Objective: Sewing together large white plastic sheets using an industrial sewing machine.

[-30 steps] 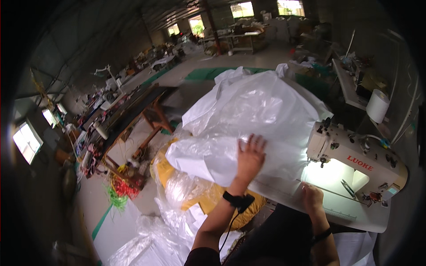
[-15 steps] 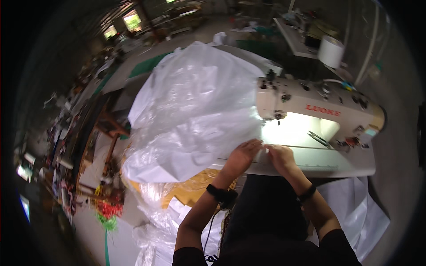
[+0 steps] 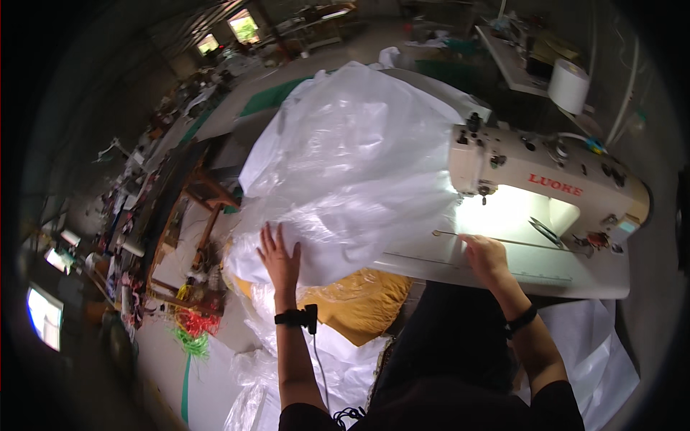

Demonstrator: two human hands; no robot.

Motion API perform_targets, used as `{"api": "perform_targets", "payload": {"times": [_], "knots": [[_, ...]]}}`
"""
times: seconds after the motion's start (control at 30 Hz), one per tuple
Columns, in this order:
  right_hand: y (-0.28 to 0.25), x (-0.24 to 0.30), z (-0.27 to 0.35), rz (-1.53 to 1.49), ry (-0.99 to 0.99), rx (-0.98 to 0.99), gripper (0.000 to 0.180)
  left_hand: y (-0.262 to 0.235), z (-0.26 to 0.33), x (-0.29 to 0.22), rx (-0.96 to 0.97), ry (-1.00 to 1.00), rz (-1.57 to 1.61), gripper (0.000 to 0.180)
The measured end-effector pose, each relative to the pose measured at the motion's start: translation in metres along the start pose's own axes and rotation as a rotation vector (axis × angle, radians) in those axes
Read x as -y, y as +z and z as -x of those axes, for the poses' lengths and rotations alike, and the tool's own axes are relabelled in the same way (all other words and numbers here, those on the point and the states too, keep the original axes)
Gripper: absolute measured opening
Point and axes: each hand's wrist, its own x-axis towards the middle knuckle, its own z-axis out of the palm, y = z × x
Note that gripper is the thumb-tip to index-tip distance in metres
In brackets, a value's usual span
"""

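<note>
A big heap of clear and white plastic sheet (image 3: 345, 158) lies over the left part of a sewing table. My left hand (image 3: 279, 260) rests flat on its lower left edge, fingers spread. A cream industrial sewing machine (image 3: 546, 179) stands at the right, its lamp lighting the bed. My right hand (image 3: 483, 256) lies on the pale machine table (image 3: 503, 269) just below the needle area, fingers bent down on the sheet's edge. A black band sits on each wrist.
A yellow-orange bundle (image 3: 359, 305) hangs under the table's front edge, with more white plastic (image 3: 244, 359) on the floor. Small scissors (image 3: 545, 231) lie on the machine bed. A white roll (image 3: 569, 86) stands behind the machine. Cluttered workbenches (image 3: 165, 215) run along the left.
My left hand has slid left and down along the sheet, away from the needle. My right hand has stayed by the needle area. The view has swung a little.
</note>
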Motion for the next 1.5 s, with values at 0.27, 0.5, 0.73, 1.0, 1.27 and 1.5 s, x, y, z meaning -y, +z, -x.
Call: {"api": "perform_targets", "payload": {"times": [0.27, 0.5, 0.73, 1.0, 1.27, 1.5], "knots": [[0.006, 0.002, -0.005, 0.032, -0.061, -0.083, 0.030, 0.042, 0.064, 0.098, 0.163, -0.836, 0.772, 0.107], [-0.001, -0.004, -0.001, 0.004, -0.003, 0.018, 0.030, -0.036, 0.044, -0.082, -0.044, 0.122, 0.741, 0.046], [-0.013, 0.004, -0.010, -0.016, -0.014, 0.042, 0.027, 0.007, 0.000, -0.272, 0.262, 0.800, 0.927, 0.039], [-0.018, -0.015, -0.013, 0.065, 0.021, 0.074, 0.024, 0.059, -0.005, -0.278, 0.295, 0.804, 0.670, 0.029], [-0.011, -0.023, -0.024, 0.119, -0.001, 0.115, 0.020, 0.055, -0.008, -0.282, 0.302, 0.861, 0.580, 0.027], [0.007, -0.027, -0.035, 0.048, 0.003, -0.047, 0.012, 0.054, -0.011, -0.290, 0.367, 0.743, 0.718, 0.033]]}}
